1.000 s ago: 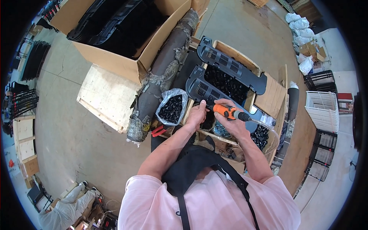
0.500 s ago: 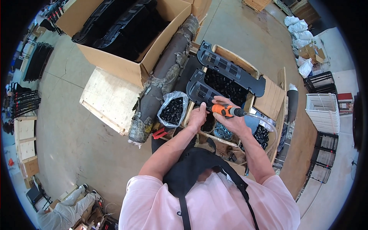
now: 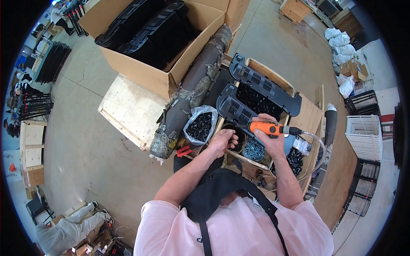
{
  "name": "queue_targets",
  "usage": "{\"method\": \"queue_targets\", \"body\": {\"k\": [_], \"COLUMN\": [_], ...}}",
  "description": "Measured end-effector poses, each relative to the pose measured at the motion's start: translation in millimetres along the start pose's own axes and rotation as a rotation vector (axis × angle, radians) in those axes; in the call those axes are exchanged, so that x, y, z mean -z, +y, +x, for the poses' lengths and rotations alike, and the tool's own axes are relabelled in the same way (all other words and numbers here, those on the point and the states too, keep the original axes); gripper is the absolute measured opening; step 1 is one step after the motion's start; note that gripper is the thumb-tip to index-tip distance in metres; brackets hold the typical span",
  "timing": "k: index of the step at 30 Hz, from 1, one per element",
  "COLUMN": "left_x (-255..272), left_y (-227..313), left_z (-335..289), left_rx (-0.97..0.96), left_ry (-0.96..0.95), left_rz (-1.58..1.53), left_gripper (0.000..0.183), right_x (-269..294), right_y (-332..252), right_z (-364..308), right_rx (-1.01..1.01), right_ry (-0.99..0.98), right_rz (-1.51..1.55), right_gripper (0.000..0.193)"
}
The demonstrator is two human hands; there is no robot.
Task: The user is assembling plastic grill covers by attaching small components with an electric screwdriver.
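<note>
Clear plastic bag of small black parts (image 3: pixel 200 126) lies beside a long dark wrapped roll (image 3: pixel 188 91). Left hand (image 3: pixel 223 140), fingers curled together, rests at rim of round black container (image 3: pixel 235 135); if it holds sth, cannot tell. Right hand (image 3: pixel 270 137) is clamped on orange pneumatic screwdriver (image 3: pixel 267 128), just below black vented plastic panel (image 3: pixel 237 109).

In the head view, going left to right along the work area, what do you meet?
Bare plywood board → wrapped dark roll → clear bag of black parts → left hand → orange power screwdriver in the right hand.
</note>
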State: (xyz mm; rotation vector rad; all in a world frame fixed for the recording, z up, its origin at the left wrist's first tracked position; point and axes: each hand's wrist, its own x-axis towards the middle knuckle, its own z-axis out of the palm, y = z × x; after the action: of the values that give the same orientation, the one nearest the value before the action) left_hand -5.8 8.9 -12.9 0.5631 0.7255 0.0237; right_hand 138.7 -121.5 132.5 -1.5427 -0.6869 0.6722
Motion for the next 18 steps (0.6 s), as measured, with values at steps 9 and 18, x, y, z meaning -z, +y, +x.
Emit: {"method": "queue_targets", "body": {"k": [9,18], "left_x": [-7,-7], "left_y": [-1,2], "left_z": [-4,-4], "left_rx": [-0.024,-0.057], "left_ry": [-0.104,-0.069], "left_rz": [-0.048,-0.023], "left_gripper": [0.029,0.020], "right_x": [2,3], "right_y": [2,-2], "right_z": [-8,-7], "right_rx": [-0.028,-0.041], "right_ry": [0.065,0.079], "right_rz": [0.113,0.097], "right_gripper": [0.053,0.052]}}
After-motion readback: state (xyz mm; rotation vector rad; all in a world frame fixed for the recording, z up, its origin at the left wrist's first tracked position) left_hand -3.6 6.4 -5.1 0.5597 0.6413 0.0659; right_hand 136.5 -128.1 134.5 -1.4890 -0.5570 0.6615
